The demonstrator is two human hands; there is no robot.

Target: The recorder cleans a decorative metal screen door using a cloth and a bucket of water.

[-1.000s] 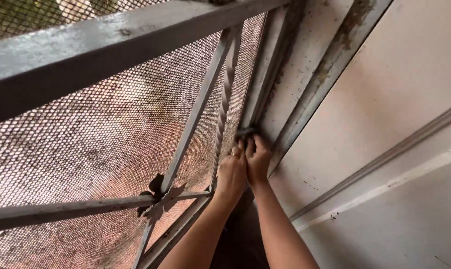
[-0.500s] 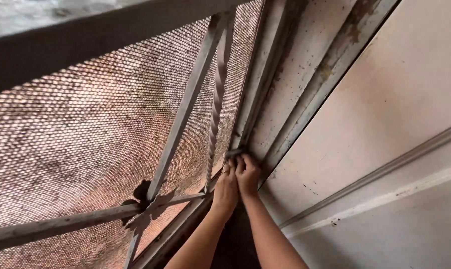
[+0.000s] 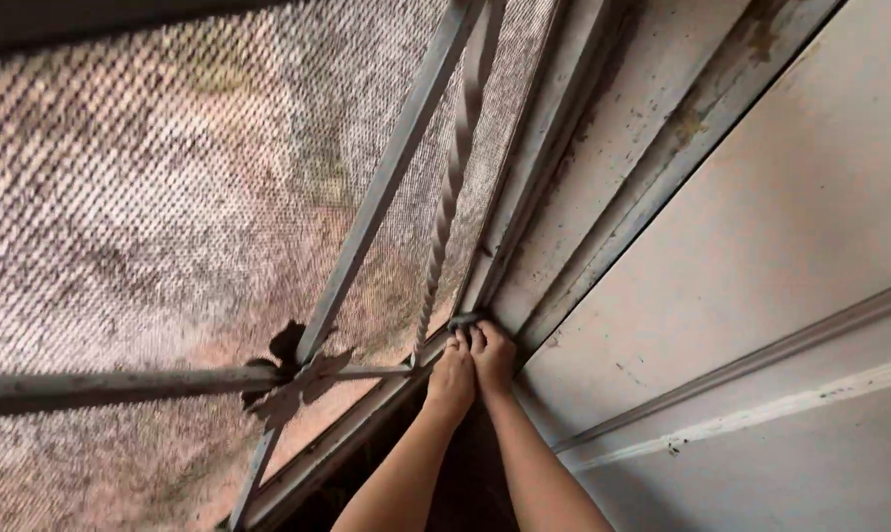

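Hands meet at a small dark latch (image 3: 462,321) on the edge of the metal gate frame (image 3: 524,187); left hand (image 3: 451,376) and right hand (image 3: 492,357) are pressed side by side, touching, fingers curled forward onto the latch; whether either actually pinches it cannot be told, since the fingertips cover most of it. Latch lies directly ahead of both sets of fingertips, at the point where the gate frame meets the pale door jamb (image 3: 613,197); its short visible part runs crosswise to the frame, while the frame's long axis runs diagonally from lower left to upper right in the view. Left-hand fingertips sit on the latch's near end, right-hand fingertips just beside it toward the jamb; neither hand is clearly nearer. Twisted iron bar (image 3: 452,187) stands just left of the latch, parallel to the frame; flat bar (image 3: 386,187) lies further left; horizontal rail (image 3: 110,386) crosses them at a dark leaf-shaped ornament (image 3: 293,369). Fine wire mesh (image 3: 169,197) backs the bars. Pale wall panel (image 3: 780,217) to the right carries a grey moulding strip (image 3: 760,350); no packages, labels or signs are visible.
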